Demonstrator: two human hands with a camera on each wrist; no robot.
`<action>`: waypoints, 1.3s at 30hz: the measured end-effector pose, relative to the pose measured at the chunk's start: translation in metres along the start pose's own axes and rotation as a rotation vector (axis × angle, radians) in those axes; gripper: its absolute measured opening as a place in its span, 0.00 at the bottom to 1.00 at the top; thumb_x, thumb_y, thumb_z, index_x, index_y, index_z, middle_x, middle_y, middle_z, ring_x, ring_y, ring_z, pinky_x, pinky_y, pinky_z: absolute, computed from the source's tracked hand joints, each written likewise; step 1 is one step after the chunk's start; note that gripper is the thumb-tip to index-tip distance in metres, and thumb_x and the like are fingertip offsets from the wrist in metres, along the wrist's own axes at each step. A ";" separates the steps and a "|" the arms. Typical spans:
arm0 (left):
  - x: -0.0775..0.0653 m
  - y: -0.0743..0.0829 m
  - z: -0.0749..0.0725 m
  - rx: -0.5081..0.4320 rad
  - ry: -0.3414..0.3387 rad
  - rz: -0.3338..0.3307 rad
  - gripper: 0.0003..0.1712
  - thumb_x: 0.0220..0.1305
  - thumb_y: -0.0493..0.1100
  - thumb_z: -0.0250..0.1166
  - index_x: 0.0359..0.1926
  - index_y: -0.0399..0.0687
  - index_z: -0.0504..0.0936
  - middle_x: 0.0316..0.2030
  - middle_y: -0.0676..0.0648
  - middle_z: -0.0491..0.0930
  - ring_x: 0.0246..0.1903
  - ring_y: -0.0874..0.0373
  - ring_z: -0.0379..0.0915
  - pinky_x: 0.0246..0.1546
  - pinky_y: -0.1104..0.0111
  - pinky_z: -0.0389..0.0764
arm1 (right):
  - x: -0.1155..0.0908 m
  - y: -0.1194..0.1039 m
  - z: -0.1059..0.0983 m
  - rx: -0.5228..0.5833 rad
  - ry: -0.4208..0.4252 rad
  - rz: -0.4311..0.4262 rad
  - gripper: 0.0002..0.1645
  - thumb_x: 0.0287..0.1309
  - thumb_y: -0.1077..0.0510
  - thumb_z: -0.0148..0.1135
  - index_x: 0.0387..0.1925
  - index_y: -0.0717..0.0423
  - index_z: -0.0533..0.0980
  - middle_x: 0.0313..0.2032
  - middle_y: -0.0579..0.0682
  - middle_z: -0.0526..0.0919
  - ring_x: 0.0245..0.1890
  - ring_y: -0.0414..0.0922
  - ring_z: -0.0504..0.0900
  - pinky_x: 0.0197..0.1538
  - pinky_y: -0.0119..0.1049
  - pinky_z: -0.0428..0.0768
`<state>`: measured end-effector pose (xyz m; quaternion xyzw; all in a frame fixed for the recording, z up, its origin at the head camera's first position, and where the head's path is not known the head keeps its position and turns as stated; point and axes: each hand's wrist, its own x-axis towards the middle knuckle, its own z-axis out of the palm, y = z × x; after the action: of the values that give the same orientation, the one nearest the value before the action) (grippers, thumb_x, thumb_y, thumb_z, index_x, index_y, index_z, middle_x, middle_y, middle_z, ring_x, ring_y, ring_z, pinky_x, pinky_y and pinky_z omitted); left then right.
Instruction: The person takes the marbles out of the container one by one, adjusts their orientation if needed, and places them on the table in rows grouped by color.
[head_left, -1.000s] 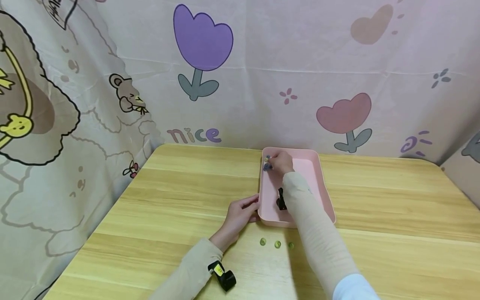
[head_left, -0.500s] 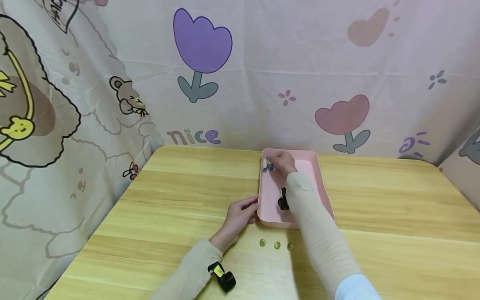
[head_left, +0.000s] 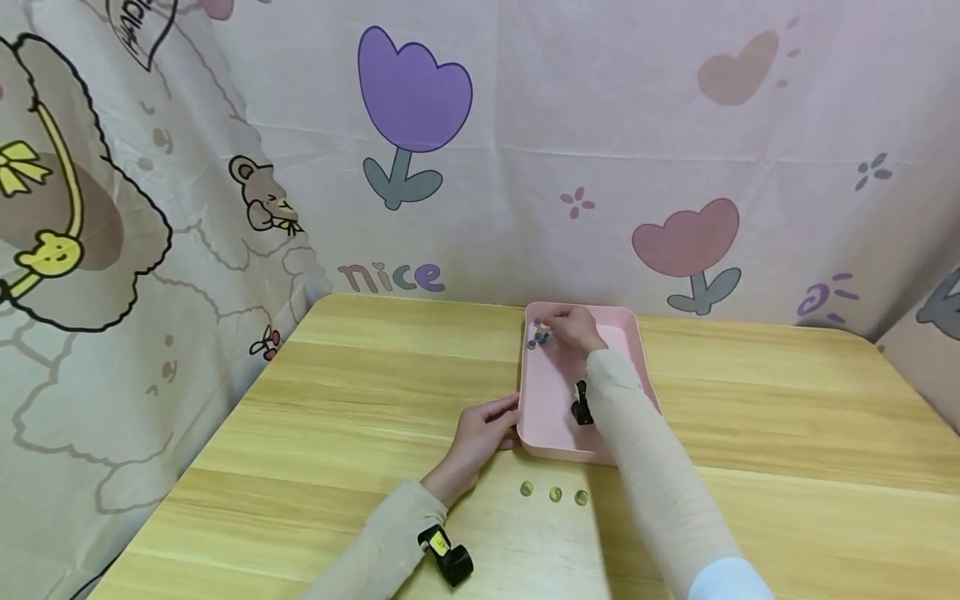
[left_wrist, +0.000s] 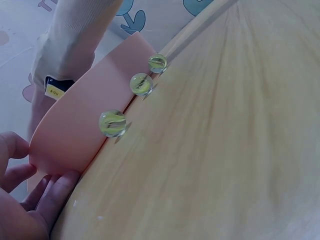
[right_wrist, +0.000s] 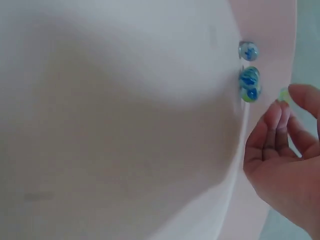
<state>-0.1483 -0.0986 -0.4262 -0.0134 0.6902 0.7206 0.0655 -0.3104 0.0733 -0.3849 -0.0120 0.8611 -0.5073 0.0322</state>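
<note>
So the right hand has slid a touch to the right inside the pink tray since half a second ago, and I get a better look at the blue-swirled marbles by the left wall. The left hand hasn't budged, and neither have the three yellow-green marbles on the table.

From my end, the right wrist feed shows me pinching a clear, yellowish-green marble between thumb and fingertips, up in the tray's far left corner. I figure a fingertip pinch makes sense for something that small and slick, and it keeps my palm off the neighbors. Those bunch up along the wall, probably because it stops them rolling. Can't get a clean count on them, since they overlap.

My left hand isn't clenched on anything; its fingers just rest against the outside of the tray near the near left corner, I'd guess to steady it. The tray's far end sits by the table's far edge. The loose three stand apart in a row just off the tray's near side, which looks deliberate to me, since marbles rarely settle that evenly.
</note>
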 end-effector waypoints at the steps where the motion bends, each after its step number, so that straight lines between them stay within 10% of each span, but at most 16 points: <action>1: 0.000 0.000 0.000 -0.001 -0.002 0.000 0.22 0.66 0.39 0.61 0.60 0.38 0.76 0.53 0.37 0.78 0.33 0.58 0.80 0.35 0.67 0.85 | -0.001 0.000 -0.002 -0.009 -0.014 -0.015 0.14 0.65 0.59 0.57 0.42 0.68 0.78 0.38 0.56 0.79 0.36 0.46 0.75 0.41 0.33 0.76; 14: 0.004 -0.001 0.002 0.017 -0.018 0.007 0.21 0.67 0.39 0.61 0.59 0.37 0.77 0.52 0.39 0.79 0.34 0.59 0.80 0.35 0.68 0.84 | -0.010 -0.017 -0.030 -0.062 -0.194 -0.041 0.14 0.65 0.58 0.57 0.45 0.67 0.76 0.49 0.59 0.76 0.51 0.55 0.72 0.57 0.47 0.74; 39: 0.002 -0.003 -0.002 -0.003 -0.016 0.000 0.21 0.67 0.38 0.61 0.60 0.38 0.77 0.53 0.38 0.79 0.35 0.57 0.80 0.36 0.67 0.84 | -0.074 -0.038 -0.038 -0.087 -0.159 -0.313 0.09 0.61 0.54 0.64 0.40 0.55 0.82 0.29 0.48 0.82 0.33 0.50 0.79 0.37 0.39 0.78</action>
<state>-0.1504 -0.0999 -0.4299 -0.0077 0.6886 0.7216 0.0712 -0.2392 0.0917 -0.3307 -0.1876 0.8644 -0.4660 0.0203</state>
